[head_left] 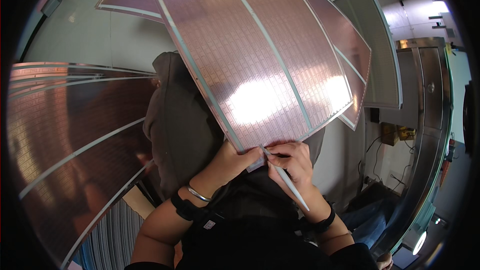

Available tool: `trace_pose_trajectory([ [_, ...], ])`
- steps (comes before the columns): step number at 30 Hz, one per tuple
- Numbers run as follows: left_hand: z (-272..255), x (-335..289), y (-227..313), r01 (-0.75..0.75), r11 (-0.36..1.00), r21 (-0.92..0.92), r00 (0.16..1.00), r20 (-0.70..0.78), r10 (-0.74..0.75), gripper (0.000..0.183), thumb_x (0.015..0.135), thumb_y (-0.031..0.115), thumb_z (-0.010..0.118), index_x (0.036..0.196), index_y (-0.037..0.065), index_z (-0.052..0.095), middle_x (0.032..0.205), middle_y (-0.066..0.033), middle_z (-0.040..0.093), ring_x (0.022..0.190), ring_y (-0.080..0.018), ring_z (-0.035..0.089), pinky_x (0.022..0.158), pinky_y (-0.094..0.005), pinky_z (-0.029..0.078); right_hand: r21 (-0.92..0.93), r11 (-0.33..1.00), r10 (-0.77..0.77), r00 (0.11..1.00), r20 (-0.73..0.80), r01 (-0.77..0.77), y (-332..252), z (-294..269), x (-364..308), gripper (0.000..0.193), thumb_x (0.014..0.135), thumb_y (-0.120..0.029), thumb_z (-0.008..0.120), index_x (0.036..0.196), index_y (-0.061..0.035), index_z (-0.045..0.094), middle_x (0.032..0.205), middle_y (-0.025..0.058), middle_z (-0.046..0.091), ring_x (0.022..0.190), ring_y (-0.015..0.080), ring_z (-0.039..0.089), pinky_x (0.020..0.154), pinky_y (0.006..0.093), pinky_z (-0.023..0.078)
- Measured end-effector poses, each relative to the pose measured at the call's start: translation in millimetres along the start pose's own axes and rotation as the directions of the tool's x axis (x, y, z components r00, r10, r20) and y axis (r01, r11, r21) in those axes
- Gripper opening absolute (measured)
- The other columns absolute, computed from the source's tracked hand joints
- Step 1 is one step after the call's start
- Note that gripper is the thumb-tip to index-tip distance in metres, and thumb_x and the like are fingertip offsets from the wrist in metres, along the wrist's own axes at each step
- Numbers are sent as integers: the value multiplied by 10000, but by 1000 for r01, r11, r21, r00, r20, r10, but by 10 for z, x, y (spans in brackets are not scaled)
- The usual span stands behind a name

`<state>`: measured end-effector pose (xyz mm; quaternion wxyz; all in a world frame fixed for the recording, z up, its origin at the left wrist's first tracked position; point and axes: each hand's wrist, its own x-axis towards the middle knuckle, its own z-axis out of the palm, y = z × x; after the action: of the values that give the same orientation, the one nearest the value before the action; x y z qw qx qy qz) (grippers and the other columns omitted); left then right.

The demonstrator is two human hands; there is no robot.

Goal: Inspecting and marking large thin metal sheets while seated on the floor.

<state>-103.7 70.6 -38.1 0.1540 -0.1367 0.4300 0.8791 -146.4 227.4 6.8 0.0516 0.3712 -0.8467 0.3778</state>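
Observation:
Across my lap lies a large copper-coloured circuit panel (220,55), printed with a fine grid and crossed by pale stripes, its near edge close to me. My left hand (232,164) is closed on that near edge, thumb on top, with the other fingers hidden underneath. In my right hand (294,161), a slim pale-grey pen-shaped tool (293,188) is pinched, its tip at the panel's edge beside my left thumb. A small pale piece (256,164) shows just below the edge between my hands; I cannot make out what it is.
Several more copper panels (90,140) stand on the left, above a stack of thin sheets (112,237). Another copper sheet (357,62) shows beneath the panel, and a greenish panel (382,60) leans beyond it. A metal cabinet (430,90) and another person's jeans (370,220) are at right.

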Motion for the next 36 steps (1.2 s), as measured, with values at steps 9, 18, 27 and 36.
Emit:
trace_pose_trajectory([
  [9,-6,-1,-2,1,1000,18,1000,5,-1,341,817,-14,516,1149,-2,443,1066,-39,513,966,-91,503,847,-252,428,-62,997,-58,998,-38,56,26,52,-6,246,574,51,707,728,-76,564,862,36,601,772,184,596,705,294,424],
  [18,2,1,39,22,1000,6,999,42,-22,345,812,-20,532,1146,1,446,1058,-33,514,956,-81,501,835,-241,433,-3,999,-45,999,-7,45,43,-18,-14,267,571,80,692,757,-65,565,855,62,617,756,227,602,706,324,429],
  [27,-1,0,36,22,1000,-5,999,33,-22,334,812,-18,534,1136,5,457,1045,-33,520,951,-81,503,830,-239,435,1,1000,-23,1000,5,23,25,-8,27,255,571,66,696,747,-70,572,855,50,614,760,210,594,698,311,425],
  [36,19,-7,63,45,999,-10,999,31,-45,342,809,-14,535,1141,-3,456,1063,-34,510,957,-86,496,842,-240,426,26,999,-20,999,-28,21,55,-6,-16,250,564,49,704,747,-69,580,862,45,609,770,198,596,707,302,425],
])
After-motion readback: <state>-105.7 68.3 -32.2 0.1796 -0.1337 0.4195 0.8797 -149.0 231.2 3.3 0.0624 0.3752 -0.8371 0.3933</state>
